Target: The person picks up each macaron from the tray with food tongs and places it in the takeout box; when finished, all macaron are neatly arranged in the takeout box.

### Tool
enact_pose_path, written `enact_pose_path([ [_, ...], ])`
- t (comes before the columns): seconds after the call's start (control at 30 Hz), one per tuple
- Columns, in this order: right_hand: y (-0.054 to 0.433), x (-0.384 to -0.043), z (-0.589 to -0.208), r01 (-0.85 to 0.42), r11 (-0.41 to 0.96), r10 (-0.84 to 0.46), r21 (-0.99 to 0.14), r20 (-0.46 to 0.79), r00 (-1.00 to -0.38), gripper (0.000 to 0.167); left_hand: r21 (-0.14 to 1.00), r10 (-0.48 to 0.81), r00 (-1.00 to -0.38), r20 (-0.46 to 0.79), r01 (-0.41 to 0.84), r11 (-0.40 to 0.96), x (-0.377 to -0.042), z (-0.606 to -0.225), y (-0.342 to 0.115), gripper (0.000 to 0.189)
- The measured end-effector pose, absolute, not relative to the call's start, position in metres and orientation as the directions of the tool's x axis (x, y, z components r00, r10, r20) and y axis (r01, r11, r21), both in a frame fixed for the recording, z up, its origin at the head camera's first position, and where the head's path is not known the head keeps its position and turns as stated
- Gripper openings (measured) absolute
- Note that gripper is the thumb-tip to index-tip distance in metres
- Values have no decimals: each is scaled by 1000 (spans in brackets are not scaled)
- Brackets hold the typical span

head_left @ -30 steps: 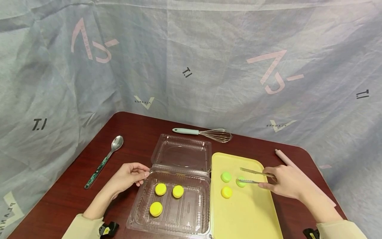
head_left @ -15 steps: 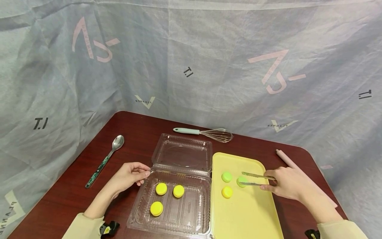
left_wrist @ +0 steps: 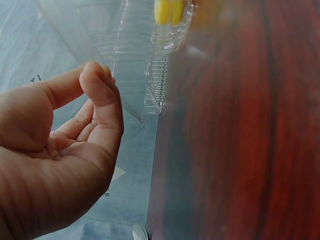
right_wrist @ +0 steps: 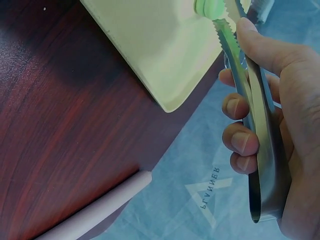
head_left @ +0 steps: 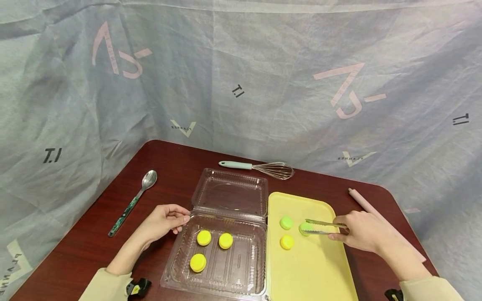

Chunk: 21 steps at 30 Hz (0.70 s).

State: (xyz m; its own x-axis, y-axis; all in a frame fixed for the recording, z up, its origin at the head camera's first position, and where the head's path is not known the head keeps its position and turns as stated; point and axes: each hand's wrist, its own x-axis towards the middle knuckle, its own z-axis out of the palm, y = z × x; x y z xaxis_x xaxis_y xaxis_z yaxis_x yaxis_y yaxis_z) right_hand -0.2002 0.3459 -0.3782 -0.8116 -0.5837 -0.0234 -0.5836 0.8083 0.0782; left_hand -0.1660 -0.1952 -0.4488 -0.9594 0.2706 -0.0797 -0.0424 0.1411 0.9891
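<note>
My left hand point(head_left: 163, 221) pinches the left rim of an open clear plastic clamshell container point(head_left: 241, 271), near the hinge. Three yellow macarons point(head_left: 204, 238) lie in its base, and the lid point(head_left: 229, 196) is folded back behind. In my right hand point(head_left: 359, 230) are metal tongs point(right_wrist: 270, 165), gripped between thumb and fingers. Their serrated tips lie either side of a green macaron point(head_left: 303, 227) on the yellow tray point(head_left: 312, 271). Left of it on the tray are another green macaron point(head_left: 286, 222) and a deeper yellow macaron point(head_left: 287, 241).
A whisk point(head_left: 260, 167) lies behind the container. At the left of the dark red table point(head_left: 173, 159) rests a spoon point(head_left: 132, 205) with a patterned green handle. A pink rolling-pin-like rod point(head_left: 388, 225) lies right of the tray, partly behind my right forearm. Grey cloth point(head_left: 263, 62) hangs behind.
The tongs' arms have drawn closer together around the right-hand green macaron, the far arm moving toward the near one. My left hand has kept its place on the container rim.
</note>
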Motion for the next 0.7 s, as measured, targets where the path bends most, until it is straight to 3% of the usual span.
enact_pose_path([
  [0.17,347,-199,-381,-558,829,-558,21,-29,-830,23,989,268,-960,-82,-45,141,-166,-449,-195,28],
  [0.7,348,-199,-380,-579,815,-579,0,-4,-815,28,990,275,-959,-74,-38,136,-165,-449,-196,28],
])
